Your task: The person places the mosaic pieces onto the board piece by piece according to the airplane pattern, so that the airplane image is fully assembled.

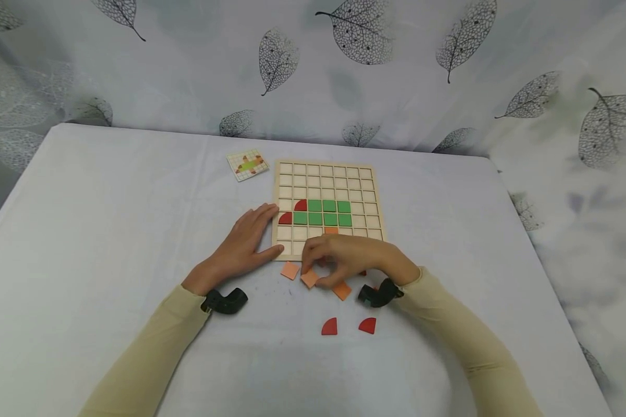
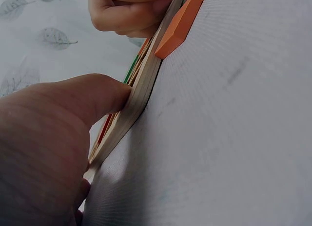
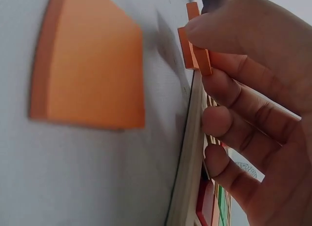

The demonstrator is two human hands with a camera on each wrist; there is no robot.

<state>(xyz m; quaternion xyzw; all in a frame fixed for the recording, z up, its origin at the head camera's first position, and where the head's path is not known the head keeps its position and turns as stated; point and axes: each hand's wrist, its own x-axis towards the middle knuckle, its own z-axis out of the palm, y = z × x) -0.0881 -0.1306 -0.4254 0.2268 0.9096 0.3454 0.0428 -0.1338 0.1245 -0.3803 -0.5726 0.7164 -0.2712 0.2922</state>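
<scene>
A wooden grid board (image 1: 287,252) lies on the white table, carrying green squares (image 1: 315,219) in two rows, red quarter-round pieces (image 1: 285,218) at their left end and an orange square (image 1: 331,230) below. My left hand (image 1: 242,240) rests at the board's left edge, fingers extended, thumb (image 2: 109,97) touching the near-left corner. Off the board's near edge, my right hand (image 1: 344,255) pinches an orange tile (image 3: 201,58) between thumb and fingers, the tile tilted on edge in the right wrist view. Another orange tile (image 3: 184,48) is just beyond it.
Loose orange tiles (image 1: 290,270) (image 1: 341,291) lie in front of the board, with two red quarter-round pieces (image 1: 330,326) (image 1: 367,325) nearer me. A small pattern card (image 1: 247,165) lies beyond the board's upper left corner. A leaf-printed cloth (image 1: 188,69) hangs behind the table.
</scene>
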